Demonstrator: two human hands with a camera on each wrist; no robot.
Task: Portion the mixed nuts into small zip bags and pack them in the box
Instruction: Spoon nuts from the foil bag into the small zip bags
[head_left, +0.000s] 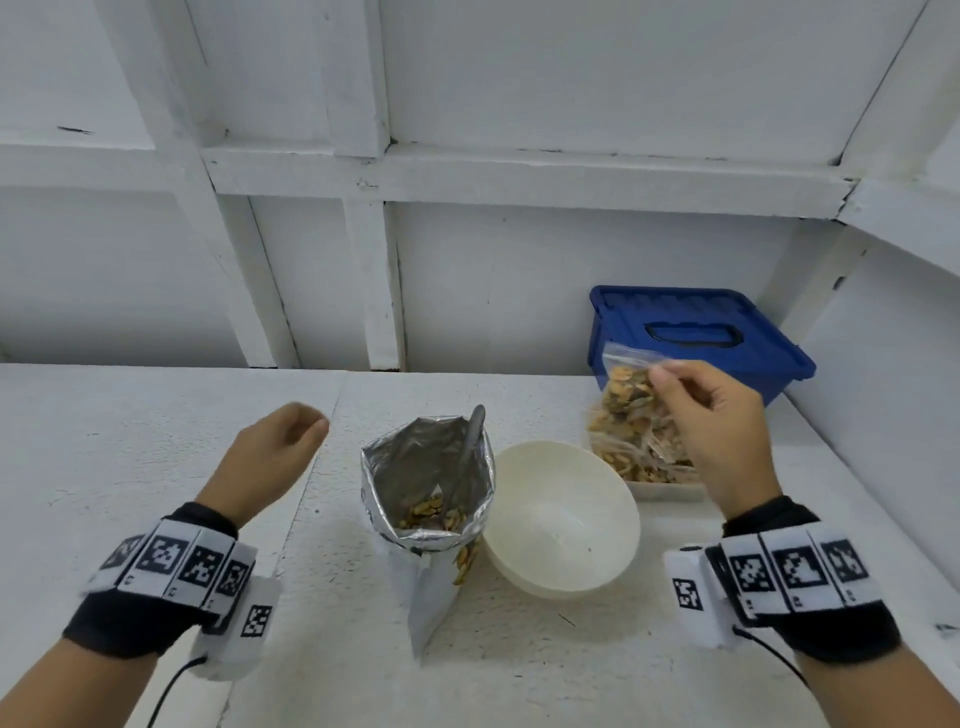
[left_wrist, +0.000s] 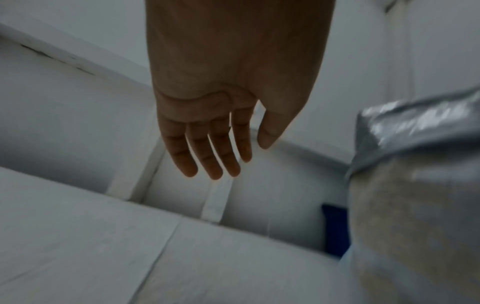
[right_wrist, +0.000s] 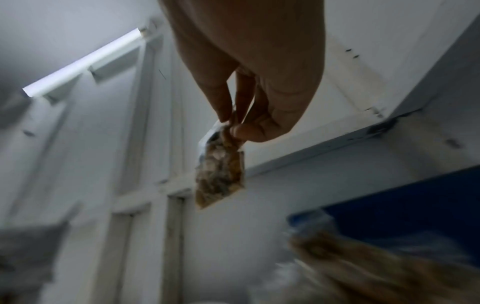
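Note:
My right hand pinches a small zip bag of mixed nuts by its top, above a clear box that holds several filled bags. In the right wrist view the zip bag hangs from my thumb and fingertips. My left hand hovers empty over the table, left of the foil nut pouch; its fingers are straight and relaxed. A spoon stands in the pouch on the remaining nuts.
An empty cream bowl sits between the pouch and the clear box. A blue lidded bin stands at the back right against the wall. The white table meets a panelled wall behind.

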